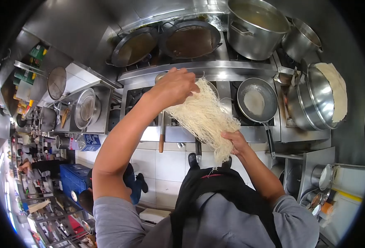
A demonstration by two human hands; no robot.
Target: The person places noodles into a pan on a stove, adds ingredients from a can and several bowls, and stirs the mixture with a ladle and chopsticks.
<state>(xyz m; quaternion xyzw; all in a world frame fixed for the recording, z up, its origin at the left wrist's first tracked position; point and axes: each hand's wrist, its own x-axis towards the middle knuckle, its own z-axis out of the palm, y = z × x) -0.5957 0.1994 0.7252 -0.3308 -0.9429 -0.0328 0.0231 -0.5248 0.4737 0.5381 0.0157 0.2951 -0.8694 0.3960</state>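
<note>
Left hand (176, 87) and right hand (235, 141) pinch opposite sides of the noodles (207, 113); loose strands (221, 156) dangling beside the right grip could drop.

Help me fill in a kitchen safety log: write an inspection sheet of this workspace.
Surface: steel stove, front edge partly covered by noodles.
Job's things: the noodles, a loose pale bundle, held above the stove.
Clutter: frying pan on a burner, its handle projecting past the front edge, as does a wooden handle; stockpot and two woks behind.
Grip: left hand on the noodles' upper end, right hand on their lower side.
Cables: nothing seen.
Surroundings: tiled floor; another person's leg nearby on the left.
</note>
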